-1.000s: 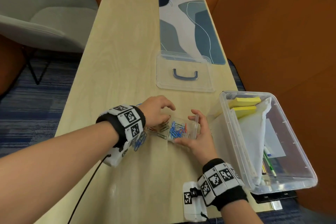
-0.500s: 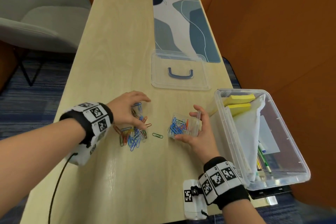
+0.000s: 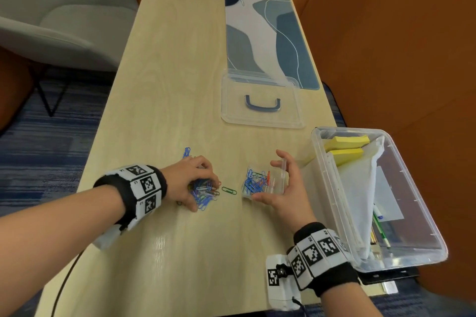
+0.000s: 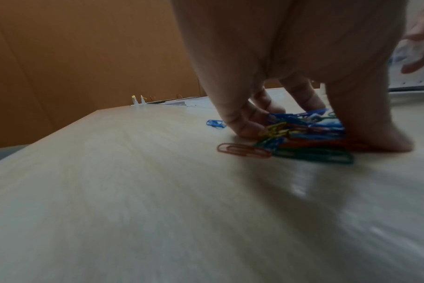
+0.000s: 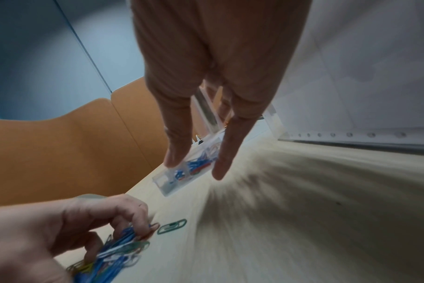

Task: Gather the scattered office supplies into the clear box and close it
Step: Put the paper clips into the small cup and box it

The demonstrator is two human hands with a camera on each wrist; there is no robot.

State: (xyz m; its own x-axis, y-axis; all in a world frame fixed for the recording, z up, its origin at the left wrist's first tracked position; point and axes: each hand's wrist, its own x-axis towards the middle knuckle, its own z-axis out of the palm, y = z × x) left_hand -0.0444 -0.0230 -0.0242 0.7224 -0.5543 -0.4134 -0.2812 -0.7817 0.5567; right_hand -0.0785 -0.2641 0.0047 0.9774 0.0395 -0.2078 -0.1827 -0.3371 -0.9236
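Note:
A heap of coloured paper clips lies on the wooden table; my left hand is down on it with fingers and thumb curled round the heap. A single green clip lies just right of it, and a blue one lies behind the hand. My right hand holds a small clear case part-filled with clips between thumb and fingers, its lid up. The large clear box stands open at the right, holding yellow sticky notes, white paper and pens.
The box's clear lid with a blue handle lies flat behind the hands, overlapping a blue-and-white desk mat. A grey chair stands left of the table. An orange wall closes the right side.
My left hand left the small case, moved left to the loose heap and came down on it, fingers closing round the clips. The right hand kept holding the case.

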